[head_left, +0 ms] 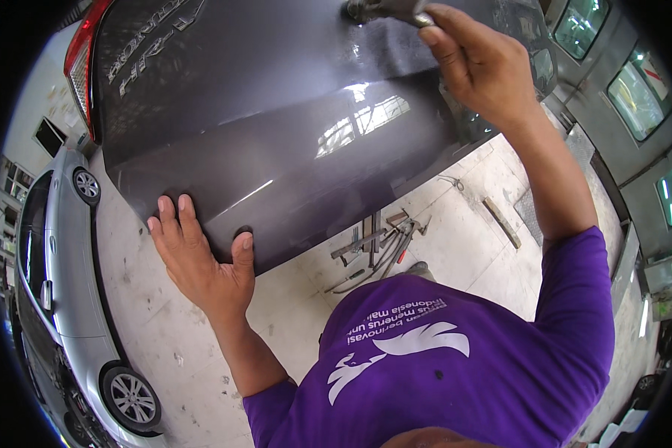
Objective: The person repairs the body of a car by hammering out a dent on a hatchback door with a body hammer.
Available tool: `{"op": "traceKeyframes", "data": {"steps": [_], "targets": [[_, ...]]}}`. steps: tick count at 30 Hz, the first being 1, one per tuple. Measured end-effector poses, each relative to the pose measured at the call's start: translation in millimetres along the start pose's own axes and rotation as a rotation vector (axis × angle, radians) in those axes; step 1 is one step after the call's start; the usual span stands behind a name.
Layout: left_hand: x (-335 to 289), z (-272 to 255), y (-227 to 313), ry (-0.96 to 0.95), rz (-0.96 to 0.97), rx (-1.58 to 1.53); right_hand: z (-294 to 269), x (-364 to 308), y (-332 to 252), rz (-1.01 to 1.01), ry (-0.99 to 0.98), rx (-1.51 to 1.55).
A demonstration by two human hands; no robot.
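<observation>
A dark grey car tailgate [224,160] fills the upper middle, with raised chrome lettering at its upper left. My left hand [209,261] rests open on its lower left corner, fingers spread and thumb apart. Up at the right, my right hand [485,67] is closed on a metal tool [396,10] with a dark rounded end, which lies close over the panel. The picture's top edge cuts off part of this tool, so its exact kind is not plain. Around the tool the paint looks dull and smeared; lower down it mirrors bright windows.
On the pale tiled floor below the tailgate lie several hand tools [384,246], some metal, one with a red grip. A flat bar [502,222] lies to their right. A silver car [71,246] stands at the left. A grey wall with windows [612,97] runs along the right.
</observation>
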State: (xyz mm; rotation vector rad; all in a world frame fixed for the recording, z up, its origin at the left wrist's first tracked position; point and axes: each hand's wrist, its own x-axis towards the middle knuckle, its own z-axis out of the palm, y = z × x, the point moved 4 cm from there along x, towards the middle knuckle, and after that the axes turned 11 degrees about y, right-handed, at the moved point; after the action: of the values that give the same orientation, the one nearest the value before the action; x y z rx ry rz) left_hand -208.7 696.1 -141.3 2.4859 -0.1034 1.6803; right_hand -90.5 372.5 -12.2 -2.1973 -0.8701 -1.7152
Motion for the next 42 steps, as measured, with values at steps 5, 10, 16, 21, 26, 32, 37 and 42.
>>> {"op": "traceKeyframes", "data": {"steps": [5, 10, 16, 21, 26, 32, 37, 42], "targets": [[0, 0, 2, 0.015, 0.004, -0.022, 6, -13, -3, -0.079, -0.043, 0.040], [2, -1, 4, 0.031, -0.017, -0.036, 1, -16, -3, -0.097, -0.006, 0.061], [3, -4, 2, 0.022, -0.007, -0.056, -10, -6, -8, 0.020, -0.041, 0.121], [4, -6, 3, 0.008, -0.021, -0.021, 1, -3, -11, -0.050, -0.056, 0.063], [5, -5, 0, 0.017, -0.030, -0.050, 1, -15, 2, -0.119, -0.015, 0.145], [1, -11, -6, 0.024, -0.076, -0.040, 0, 9, -7, -0.139, 0.051, 0.136], [-3, -6, -7, 0.022, -0.101, -0.048, 0, 4, 9, 0.095, -0.113, 0.015], [-3, -5, -6, 0.023, -0.106, -0.070, -4, -7, 0, -0.193, -0.019, 0.166]]}}
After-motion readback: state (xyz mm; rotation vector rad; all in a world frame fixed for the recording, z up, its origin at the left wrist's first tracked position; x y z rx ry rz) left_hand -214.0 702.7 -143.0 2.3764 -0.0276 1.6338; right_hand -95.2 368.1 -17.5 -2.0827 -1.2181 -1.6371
